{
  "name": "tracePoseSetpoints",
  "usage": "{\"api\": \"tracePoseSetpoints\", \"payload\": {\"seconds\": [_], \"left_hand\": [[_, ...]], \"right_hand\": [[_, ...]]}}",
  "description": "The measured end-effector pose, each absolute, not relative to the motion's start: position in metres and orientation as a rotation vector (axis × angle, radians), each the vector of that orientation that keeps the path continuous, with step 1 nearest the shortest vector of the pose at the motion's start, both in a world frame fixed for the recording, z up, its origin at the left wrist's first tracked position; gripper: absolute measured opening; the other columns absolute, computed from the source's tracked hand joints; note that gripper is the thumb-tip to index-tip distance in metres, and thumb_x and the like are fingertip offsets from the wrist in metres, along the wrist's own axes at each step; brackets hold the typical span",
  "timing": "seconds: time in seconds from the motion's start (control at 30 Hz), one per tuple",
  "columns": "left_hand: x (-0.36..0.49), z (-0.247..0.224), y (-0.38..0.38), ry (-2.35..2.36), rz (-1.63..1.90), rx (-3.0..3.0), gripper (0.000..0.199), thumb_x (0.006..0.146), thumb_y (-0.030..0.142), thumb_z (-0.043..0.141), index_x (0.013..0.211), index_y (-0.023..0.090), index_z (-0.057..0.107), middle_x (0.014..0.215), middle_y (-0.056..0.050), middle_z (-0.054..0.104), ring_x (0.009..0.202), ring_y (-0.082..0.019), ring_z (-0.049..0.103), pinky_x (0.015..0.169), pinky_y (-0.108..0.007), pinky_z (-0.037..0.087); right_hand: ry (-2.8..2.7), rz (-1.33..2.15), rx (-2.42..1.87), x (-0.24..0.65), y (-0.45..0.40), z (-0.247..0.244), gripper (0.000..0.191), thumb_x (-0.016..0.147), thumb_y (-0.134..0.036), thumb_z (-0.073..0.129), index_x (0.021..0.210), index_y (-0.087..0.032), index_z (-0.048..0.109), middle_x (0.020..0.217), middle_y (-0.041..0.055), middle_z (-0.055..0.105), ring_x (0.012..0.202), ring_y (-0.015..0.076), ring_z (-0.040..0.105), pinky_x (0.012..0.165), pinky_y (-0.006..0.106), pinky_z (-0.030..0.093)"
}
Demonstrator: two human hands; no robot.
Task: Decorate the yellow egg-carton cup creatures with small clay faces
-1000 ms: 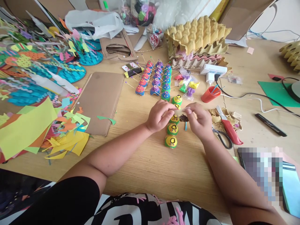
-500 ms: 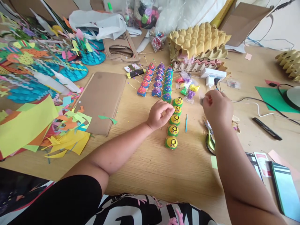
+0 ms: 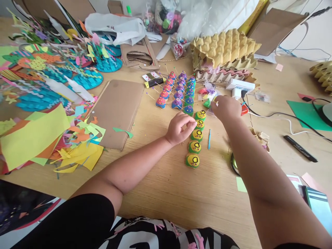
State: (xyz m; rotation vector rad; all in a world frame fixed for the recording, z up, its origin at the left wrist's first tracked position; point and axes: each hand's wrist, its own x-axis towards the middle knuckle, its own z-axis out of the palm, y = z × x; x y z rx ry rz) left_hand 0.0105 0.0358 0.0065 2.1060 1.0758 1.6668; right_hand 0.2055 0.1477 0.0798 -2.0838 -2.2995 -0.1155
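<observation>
A column of several yellow-and-green caterpillar segments (image 3: 194, 147) runs down the middle of the table. Left of its upper part is my left hand (image 3: 181, 128), fingers curled and closed; what they hold, if anything, is too small to tell. My right hand (image 3: 226, 108) is closed beside the small plastic bags of coloured clay (image 3: 209, 92), its fingertips pinched on something I cannot make out. Behind my left hand stand red (image 3: 164, 93), purple (image 3: 178, 93) and blue-green (image 3: 190, 93) caterpillars with pins in them. A thin blue stick (image 3: 209, 139) lies right of the yellow segments.
Egg cartons (image 3: 225, 48) are stacked at the back, near a white power strip (image 3: 240, 85) with cables. At left are a cardboard sheet (image 3: 119, 110), paper scraps (image 3: 33, 135) and blue woven pieces (image 3: 85, 79). A black marker (image 3: 300, 148) lies at right.
My right hand has moved left, closer to the clay bags, uncovering a red object near the cables. My left hand holds nearly the same pose by the yellow segments. The view has shifted slightly.
</observation>
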Motion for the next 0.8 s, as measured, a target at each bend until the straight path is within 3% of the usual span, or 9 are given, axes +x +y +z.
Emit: {"api": "tracePoseSetpoints", "payload": {"seconds": [0.3,0.53,0.67,0.8], "left_hand": [[0.01,0.007,0.037,1.022,1.705,2.112,0.032,0.108,0.038,0.054,0.081,0.022,0.063,0.074,-0.001,0.069,0.074,-0.017,0.056,0.076,-0.035,0.045],[0.01,0.007,0.037,1.046,1.684,2.087,0.035,0.109,0.04,0.052,0.081,0.022,0.062,0.074,-0.002,0.069,0.074,-0.017,0.055,0.076,-0.036,0.045],[0.009,0.007,0.037,1.033,1.703,2.083,0.034,0.109,0.04,0.053,0.081,0.022,0.063,0.072,-0.001,0.068,0.073,-0.016,0.055,0.076,-0.036,0.045],[0.009,0.008,0.038,1.028,1.711,2.074,0.034,0.109,0.039,0.053,0.082,0.022,0.063,0.072,-0.001,0.068,0.073,-0.016,0.055,0.076,-0.036,0.045]], "right_hand": [[-2.349,-0.031,-1.897,0.202,0.193,0.086,0.032,0.099,-0.026,0.055,0.12,-0.017,0.079,0.135,0.0187,0.069,0.118,0.0315,0.06,0.094,0.046,0.046],[-2.393,-0.06,-1.797,0.196,0.231,0.084,0.033,0.103,-0.039,0.053,0.118,-0.022,0.076,0.148,0.0185,0.058,0.137,0.0383,0.04,0.111,0.057,0.036],[-2.446,-0.05,-1.821,0.188,0.244,0.074,0.041,0.102,-0.044,0.057,0.134,-0.024,0.071,0.161,0.0176,0.047,0.147,0.0418,0.028,0.116,0.062,0.032],[-2.459,0.049,-1.924,0.183,0.252,0.065,0.051,0.097,-0.04,0.063,0.148,-0.035,0.064,0.167,0.0139,0.042,0.152,0.0445,0.03,0.114,0.065,0.038]]}}
